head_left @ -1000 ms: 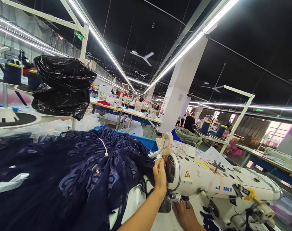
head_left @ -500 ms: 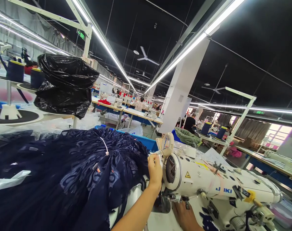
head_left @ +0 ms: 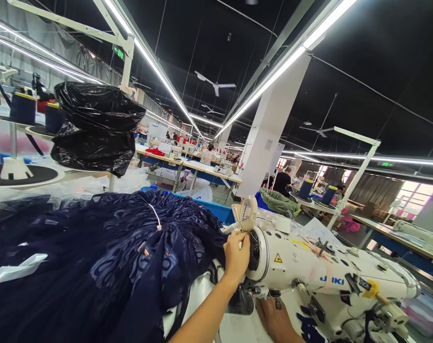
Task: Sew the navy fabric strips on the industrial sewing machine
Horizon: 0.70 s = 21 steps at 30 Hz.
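Observation:
A white sewing machine (head_left: 291,271) lies across the right of the head view, a round dark opening in its end. My left hand (head_left: 236,255) is at this end, fingers pinched together below a cream oval part (head_left: 248,213). What the pinch holds, if anything, is too small to make out. My right hand (head_left: 276,318) reaches beneath the machine's arm, beside the dark presser foot area (head_left: 244,301); its fingers are hidden. Left of both hands spreads a big heap of dark navy patterned fabric (head_left: 130,252), gathered by a white tie (head_left: 155,215).
A black plastic bag (head_left: 98,128) covers something on a thread stand at left, near navy thread cones (head_left: 22,108). More cones (head_left: 305,189) stand at right. Behind the fabric is a blue bin (head_left: 212,207). Farther back, people (head_left: 282,181) sit among sewing tables.
My left hand has shifted slightly right and down, closer against the machine's round end. My right hand stays under the arm. The fabric heap lies as before.

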### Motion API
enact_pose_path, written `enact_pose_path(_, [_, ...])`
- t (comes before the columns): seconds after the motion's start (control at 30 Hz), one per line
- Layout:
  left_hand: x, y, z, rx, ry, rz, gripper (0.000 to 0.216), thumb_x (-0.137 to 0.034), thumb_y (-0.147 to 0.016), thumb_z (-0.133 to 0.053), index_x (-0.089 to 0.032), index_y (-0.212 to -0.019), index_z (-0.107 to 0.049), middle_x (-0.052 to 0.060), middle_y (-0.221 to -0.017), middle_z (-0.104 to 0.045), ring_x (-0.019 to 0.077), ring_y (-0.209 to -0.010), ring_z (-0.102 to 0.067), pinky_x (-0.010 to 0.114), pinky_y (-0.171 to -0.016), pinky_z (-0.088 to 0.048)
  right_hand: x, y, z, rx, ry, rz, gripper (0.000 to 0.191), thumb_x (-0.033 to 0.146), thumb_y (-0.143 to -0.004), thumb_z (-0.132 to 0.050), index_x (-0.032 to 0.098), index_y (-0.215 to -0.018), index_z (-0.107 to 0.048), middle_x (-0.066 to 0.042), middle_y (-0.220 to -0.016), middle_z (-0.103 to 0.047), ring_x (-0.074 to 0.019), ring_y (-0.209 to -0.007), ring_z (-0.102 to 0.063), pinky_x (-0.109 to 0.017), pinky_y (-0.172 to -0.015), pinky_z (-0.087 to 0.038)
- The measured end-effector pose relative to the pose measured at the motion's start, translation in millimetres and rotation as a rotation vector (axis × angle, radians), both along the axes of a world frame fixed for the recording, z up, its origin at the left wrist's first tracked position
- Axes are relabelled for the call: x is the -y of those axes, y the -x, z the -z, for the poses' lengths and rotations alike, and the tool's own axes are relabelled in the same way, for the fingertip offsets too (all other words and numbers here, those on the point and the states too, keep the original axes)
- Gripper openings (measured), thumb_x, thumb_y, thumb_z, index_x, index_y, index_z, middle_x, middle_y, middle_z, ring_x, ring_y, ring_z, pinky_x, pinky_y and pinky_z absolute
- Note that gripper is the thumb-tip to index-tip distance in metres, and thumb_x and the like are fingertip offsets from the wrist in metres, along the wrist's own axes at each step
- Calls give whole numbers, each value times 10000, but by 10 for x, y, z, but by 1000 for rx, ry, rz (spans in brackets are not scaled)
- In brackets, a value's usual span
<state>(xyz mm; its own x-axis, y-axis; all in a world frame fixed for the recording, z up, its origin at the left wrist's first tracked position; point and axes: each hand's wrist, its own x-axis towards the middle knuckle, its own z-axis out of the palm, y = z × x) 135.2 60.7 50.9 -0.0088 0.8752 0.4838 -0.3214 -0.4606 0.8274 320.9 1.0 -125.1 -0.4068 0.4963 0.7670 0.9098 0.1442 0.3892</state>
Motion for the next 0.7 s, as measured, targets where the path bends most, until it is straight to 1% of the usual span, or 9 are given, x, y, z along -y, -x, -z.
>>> enact_pose_path(0.07, [56,-45,24,-16,-2,-19,210,-283,-713,-513,-190,-534,-573,19,-628,-566,179,-665,-508,261,-645,-360,2,2,-4,0,-4,9,289,202,-907,-274,164,-858,-556,-51,-665,-570,-169,-614,-530,-274,-565,-401])
enact_pose_path(0.2, [94,-84,64,-56,14,-35,341,-301,-757,-475,-184,-437,-465,-13,-488,-467,136,-526,-439,235,-544,-322,10,2,-10,-9,-16,24,290,210,-904,-277,170,-843,-558,-55,-684,-588,-165,-606,-532,-267,-560,-410])
enact_pose_path(0.27, [75,-80,70,-67,29,-49,315,-294,-778,-445,-183,-489,-502,-14,-503,-497,140,-538,-458,232,-548,-329,12,8,-18,-4,-29,24,291,213,-903,-279,173,-837,-560,-56,-678,-591,-166,-601,-536,-261,-545,-407])
enact_pose_path(0.37, [38,-41,49,-91,27,-65,198,-256,-760,-464,-185,-649,-612,19,-669,-620,182,-679,-535,262,-650,-366,11,23,-32,-16,-32,29,295,213,-903,-281,173,-829,-563,-58,-677,-594,-164,-591,-541,-255,-531,-404])
enact_pose_path(0.43, [34,-4,22,-124,4,-64,133,-213,-710,-520,-196,-693,-651,40,-755,-654,210,-756,-550,304,-736,-356,11,30,-36,-32,-15,38,303,217,-905,-277,173,-828,-567,-58,-679,-595,-162,-587,-539,-254,-533,-406])
enact_pose_path(0.5, [48,27,-5,-169,-44,-64,116,-169,-669,-554,-210,-657,-661,47,-745,-659,221,-755,-546,349,-802,-319,11,27,-31,-42,6,44,308,223,-907,-277,174,-833,-572,-57,-683,-597,-162,-597,-540,-256,-544,-411])
enact_pose_path(0.6, [65,49,-34,-175,-97,-47,137,-134,-646,-570,-216,-552,-629,34,-639,-628,211,-692,-526,395,-866,-261,11,7,-6,-28,-4,41,318,229,-909,-276,171,-831,-579,-64,-698,-604,-167,-622,-547,-263,-565,-422])
enact_pose_path(0.7, [18,60,-47,-107,-56,-24,157,-106,-599,-576,-207,-480,-565,6,-556,-567,196,-661,-502,392,-881,-255,9,-18,24,6,-36,37,331,219,-910,-267,170,-818,-581,-63,-692,-604,-172,-631,-548,-269,-565,-425])
